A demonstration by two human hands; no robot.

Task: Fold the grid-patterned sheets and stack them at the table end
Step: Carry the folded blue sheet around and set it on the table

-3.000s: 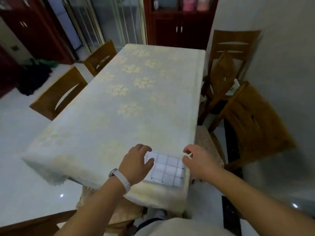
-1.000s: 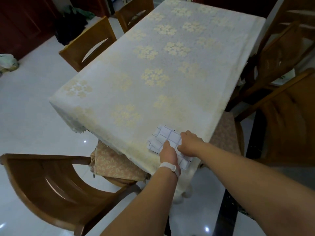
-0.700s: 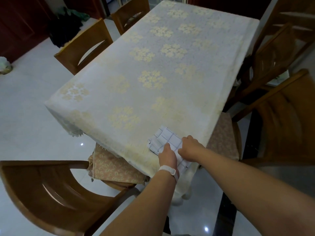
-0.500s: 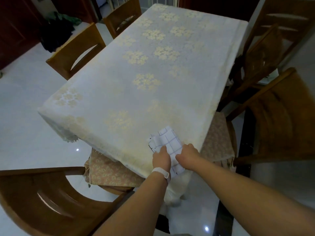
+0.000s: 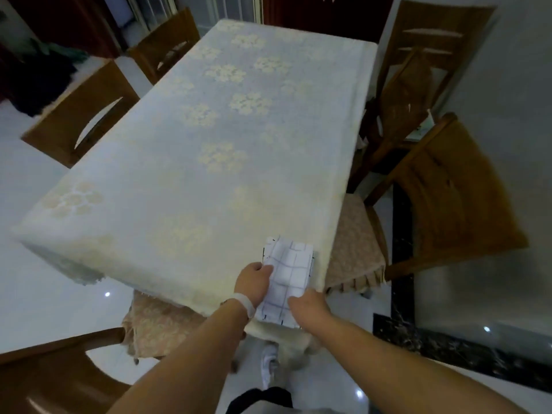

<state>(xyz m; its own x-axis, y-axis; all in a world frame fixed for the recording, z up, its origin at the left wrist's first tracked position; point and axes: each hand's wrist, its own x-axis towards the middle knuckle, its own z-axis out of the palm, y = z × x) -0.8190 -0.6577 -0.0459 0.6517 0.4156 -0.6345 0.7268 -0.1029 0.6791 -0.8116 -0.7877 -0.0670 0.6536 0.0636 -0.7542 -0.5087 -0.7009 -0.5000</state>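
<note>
Grid-patterned sheet (image 5: pixel 291 271) lies folded small between the hands, at the table's corner. Left hand (image 5: pixel 254 282) pinches its left edge with curled fingers. Right hand (image 5: pixel 309 304) rests on its near right corner; whether it grips, I cannot tell. It looks light, soft and limp, likely to slide on the tablecloth (image 5: pixel 209 162) beyond the fingertips, so take both folded edges together. Right of the right hand stands a wooden chair (image 5: pixel 448 186).

A wooden left chair (image 5: pixel 80 115) stood with a second left chair (image 5: pixel 167 40) behind it. Opposite stood the near right chair (image 5: pixel 448 198) and the far right chair (image 5: pixel 418 70). A beige cushion (image 5: pixel 355 243) lay on the near right chair's seat. The white floor (image 5: pixel 38 294) was glossy, and a dark pile (image 5: pixel 38 82) lay on it far to the left.
</note>
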